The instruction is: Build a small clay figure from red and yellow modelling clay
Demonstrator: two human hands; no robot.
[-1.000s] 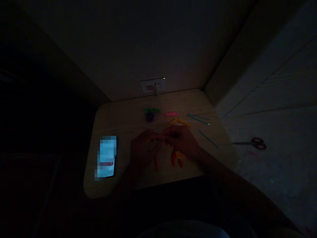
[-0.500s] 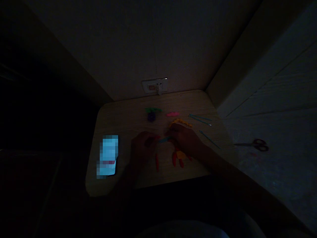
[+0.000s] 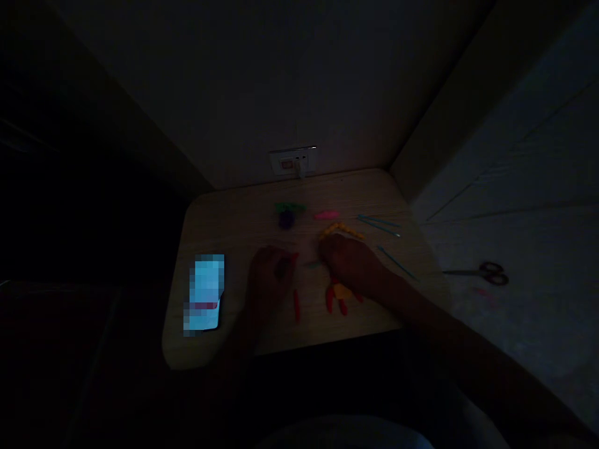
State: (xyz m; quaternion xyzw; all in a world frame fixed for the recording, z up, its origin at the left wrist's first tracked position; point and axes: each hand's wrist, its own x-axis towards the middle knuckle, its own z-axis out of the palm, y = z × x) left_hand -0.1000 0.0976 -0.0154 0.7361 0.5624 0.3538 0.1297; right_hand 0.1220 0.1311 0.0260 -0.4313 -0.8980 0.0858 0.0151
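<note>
The room is very dark. My left hand (image 3: 271,274) is closed, with a small piece of red modelling clay (image 3: 294,255) showing at its fingertips. My right hand (image 3: 344,255) is closed on a thin teal modelling tool (image 3: 312,265); its tip is blurred and points toward the left hand, apart from the red clay. Just below the right hand lies an orange and red clay figure (image 3: 342,291), partly covered by the hand. A red clay roll (image 3: 296,305) lies between the hands, nearer the front edge. Beyond the right hand is a bumpy yellow-orange clay strip (image 3: 345,229).
A lit phone (image 3: 206,293) lies at the left of the wooden tabletop (image 3: 234,218). Farther back are a green and purple clay piece (image 3: 286,218) and pink clay (image 3: 326,215). Teal sticks (image 3: 379,224) lie at right. Scissors (image 3: 491,273) are beyond the right edge. A wall socket (image 3: 293,162) holds a plug.
My right hand has drawn slightly right with the teal tool, which now shows as a blur. The left hand has shifted a little left, and the gap between the hands is wider.
</note>
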